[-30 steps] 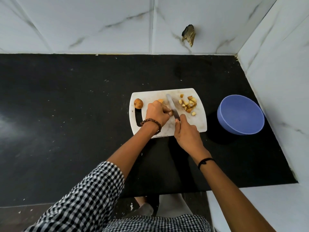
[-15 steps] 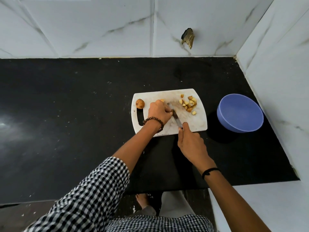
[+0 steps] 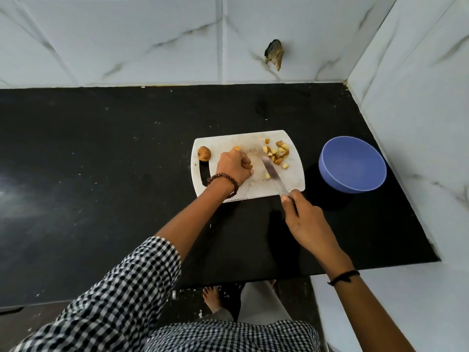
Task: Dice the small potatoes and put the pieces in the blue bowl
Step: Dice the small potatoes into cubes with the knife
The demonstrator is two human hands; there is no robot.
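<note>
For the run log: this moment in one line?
left hand: curled on cutting board; right hand: grips knife; diced pieces: on board; blue bowl: empty

The counter (image 3: 101, 174) is black with pale specks; the cutting board (image 3: 243, 189) is white, smudged brownish. The bowl (image 3: 355, 185) is plain periwinkle blue. The whole potato (image 3: 204, 153) is tan-brown, the diced pieces (image 3: 278, 152) pale yellow with brown skin, the potato piece (image 3: 237, 148) orange-yellow. The knife (image 3: 272, 174) has a silver-grey blade. The sleeve (image 3: 114, 288) is black-and-white gingham. The bead bracelet (image 3: 224, 177) is brown, the wristband (image 3: 344, 276) black. The wall tiles (image 3: 127, 34) are white, veined grey
</note>
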